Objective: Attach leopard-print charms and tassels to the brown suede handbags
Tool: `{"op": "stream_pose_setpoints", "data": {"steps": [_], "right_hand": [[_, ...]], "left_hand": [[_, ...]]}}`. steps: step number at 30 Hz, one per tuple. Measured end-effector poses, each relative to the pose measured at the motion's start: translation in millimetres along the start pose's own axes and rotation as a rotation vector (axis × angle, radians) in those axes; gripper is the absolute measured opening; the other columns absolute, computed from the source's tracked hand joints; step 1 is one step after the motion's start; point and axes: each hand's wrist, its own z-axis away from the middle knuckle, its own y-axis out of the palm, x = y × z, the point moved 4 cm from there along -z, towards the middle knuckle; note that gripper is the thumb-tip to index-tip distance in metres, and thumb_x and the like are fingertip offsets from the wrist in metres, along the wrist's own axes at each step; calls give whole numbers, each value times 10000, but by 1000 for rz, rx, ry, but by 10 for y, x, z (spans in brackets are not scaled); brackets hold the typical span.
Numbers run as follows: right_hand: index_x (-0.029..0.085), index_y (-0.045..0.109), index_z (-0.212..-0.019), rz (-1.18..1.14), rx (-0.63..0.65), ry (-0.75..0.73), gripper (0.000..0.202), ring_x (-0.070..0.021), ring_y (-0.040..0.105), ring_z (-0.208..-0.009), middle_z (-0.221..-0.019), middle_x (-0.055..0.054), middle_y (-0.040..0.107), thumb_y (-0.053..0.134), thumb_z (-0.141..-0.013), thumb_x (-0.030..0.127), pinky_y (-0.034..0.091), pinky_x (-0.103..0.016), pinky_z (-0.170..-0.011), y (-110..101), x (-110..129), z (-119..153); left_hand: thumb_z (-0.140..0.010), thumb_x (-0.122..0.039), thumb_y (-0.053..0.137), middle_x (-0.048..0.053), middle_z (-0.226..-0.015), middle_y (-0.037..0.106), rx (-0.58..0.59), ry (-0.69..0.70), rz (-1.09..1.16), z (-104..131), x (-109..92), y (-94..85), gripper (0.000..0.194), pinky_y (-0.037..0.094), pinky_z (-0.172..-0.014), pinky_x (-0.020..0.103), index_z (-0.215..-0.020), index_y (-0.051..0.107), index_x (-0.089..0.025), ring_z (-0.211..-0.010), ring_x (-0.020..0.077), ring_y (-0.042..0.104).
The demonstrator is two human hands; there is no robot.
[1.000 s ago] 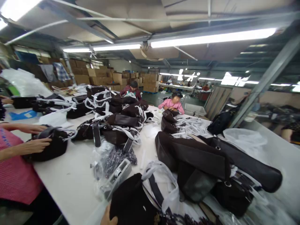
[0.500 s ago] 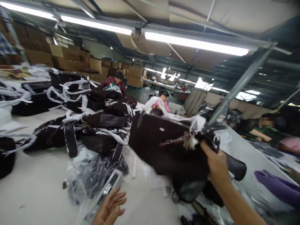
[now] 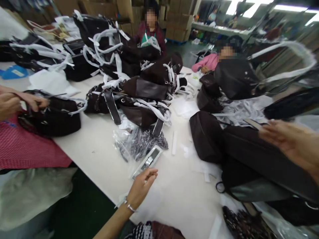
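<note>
My left hand (image 3: 144, 186) is hanging loosely open by a plastic case (image 3: 155, 154), my right hand (image 3: 286, 137) spreading empty near dark bags (image 3: 251, 146)

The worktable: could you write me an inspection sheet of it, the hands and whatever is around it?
Surface: white tabletop, bare patches near the front.
Things handled: dark bags piled at the middle and right, many with white-wrapped handles.
Clutter: crumpled clear plastic, a pale narrow case and a white strip.
Hands: left hand by the case, holding nothing visible; right hand blurred over the right-hand bags, grip unclear.
Cables: nothing seen.
Surroundings: co-workers at the table, cardboard boxes stacked behind.
</note>
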Motion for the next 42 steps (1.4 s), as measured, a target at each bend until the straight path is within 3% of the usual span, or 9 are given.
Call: {"op": "stream_pose_setpoints", "data": {"steps": [3, 6, 10, 16, 21, 27, 32, 37, 42], "right_hand": [[251, 737, -1038, 193, 416, 470, 495, -287, 697, -968, -1093, -136, 720, 788, -632, 529, 545, -363, -876, 305, -1226, 974], [178, 738, -1027, 270, 650, 608, 547, -327, 683, -989, -1037, -122, 739, 738, -648, 572, 553, -399, -878, 220, -2184, 1999], [203, 732, -1018, 385, 397, 599, 495, -304, 682, -996, -1046, -91, 740, 684, -669, 550, 541, -357, -868, -353, -2864, 3040], [198, 703, -943, 529, -153, 648, 396, -266, 712, -808, -806, -72, 753, 562, -680, 459, 545, -340, -735, -952, -3072, 4043], [211, 676, -990, 578, -220, 550, 316, -219, 697, -785, -931, -63, 735, 565, -731, 355, 523, -331, -778, -893, -3274, 4283], [189, 627, -1129, 586, -197, 400, 396, -208, 625, -844, -959, -71, 660, 584, -741, 257, 462, -319, -833, -764, -3465, 4170], [215, 668, -1045, 581, -77, 262, 367, -175, 616, -813, -911, -23, 665, 632, -681, 181, 444, -260, -792, -825, -3467, 4032], [212, 669, -911, 600, -151, 224, 193, -182, 638, -835, -897, -37, 699, 510, -839, 295, 438, -268, -803, -1387, -3390, 4005], [197, 618, -848, 867, -251, 433, 251, -260, 632, -822, -878, -103, 689, 558, -819, 439, 410, -326, -705, -2090, -3452, 4003]], "left_hand": [[-915, -354, 486, 47, -1049, 709, 28, 14, -144, 74, 72, -100, 276, 506, -871, 291, -1080, 656, -214, -969, 175, 655], [-911, -346, 481, 38, -1037, 709, 61, 31, -289, 164, 143, -181, 265, 499, -855, 281, -1053, 663, -216, -961, 172, 650], [-919, -366, 438, 34, -968, 703, 143, 59, -460, 373, 267, -196, 271, 487, -825, 277, -964, 656, -212, -909, 171, 644], [-812, -294, 496, 69, -1024, 645, 476, 7, -875, 670, 1033, 104, 292, 479, -867, 354, -1069, 585, -188, -933, 224, 633], [-756, -328, 503, 119, -1041, 582, 434, 194, -938, 599, 1401, 385, 325, 425, -992, 399, -1022, 534, -144, -1031, 270, 574], [-729, -454, 532, 65, -985, 581, 291, 169, -903, 492, 1292, 424, 686, 442, -971, 403, -1333, 395, -158, -949, 264, 602], [-662, -477, 584, 8, -749, 586, 288, 56, -958, 295, 1251, 490, 559, 481, -818, 363, -1128, 513, -176, -779, 257, 628], [-758, -432, 495, 28, -763, 600, 183, 86, -989, 219, 1128, 720, 234, 477, -779, 369, -836, 519, -212, -783, 253, 623], [-752, -420, 532, 128, -1121, 559, -22, 242, -745, 287, 790, 1365, 529, 519, -824, 403, -1196, 466, -139, -864, 231, 634]]}}
